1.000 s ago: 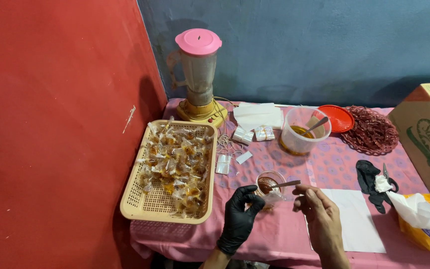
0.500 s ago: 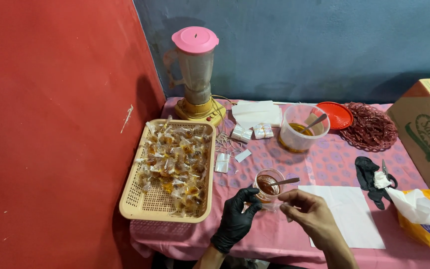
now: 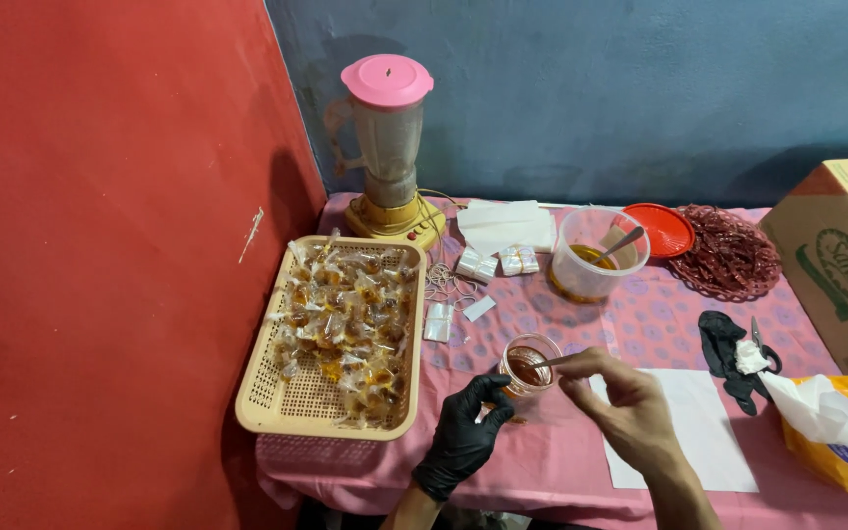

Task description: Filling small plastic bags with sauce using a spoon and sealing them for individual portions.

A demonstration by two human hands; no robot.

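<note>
Between the fingers of the bare right hand a thin spoon is being pinched, its tip dipping into a small clear cup of brown paste. Just left of them, the black-gloved left hand is curling its fingers around the cup's base, steadying it on the pink table. Right of the hands a white paper sheet is lying flat. Further left, a beige basket is holding wrapped sweets — beyond the fingers, a larger tub and a pink-lidded blender are standing.
</note>
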